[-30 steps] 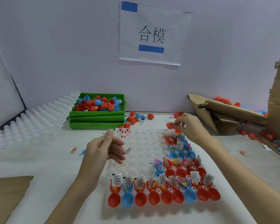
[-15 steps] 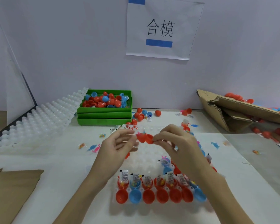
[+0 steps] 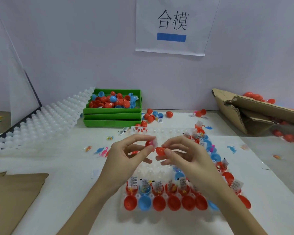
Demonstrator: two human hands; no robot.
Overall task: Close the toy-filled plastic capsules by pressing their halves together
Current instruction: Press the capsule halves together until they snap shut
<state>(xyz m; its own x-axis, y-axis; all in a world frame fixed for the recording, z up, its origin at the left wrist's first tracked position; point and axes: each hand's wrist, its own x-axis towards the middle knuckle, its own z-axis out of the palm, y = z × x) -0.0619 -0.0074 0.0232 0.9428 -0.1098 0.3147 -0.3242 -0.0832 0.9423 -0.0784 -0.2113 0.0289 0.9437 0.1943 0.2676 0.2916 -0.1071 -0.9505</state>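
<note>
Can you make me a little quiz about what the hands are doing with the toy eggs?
1. True or false: the left hand holds a red half with a white slip sticking out.
2. What colour is the half in the right hand?
3. The green bin sits: A) far left of the tray, B) near right.

Key: 1 true; 2 red; 3 A.

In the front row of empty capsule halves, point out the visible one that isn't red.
The blue half, second from the left; its fully visible neighbours, like the red half, are red.
</note>
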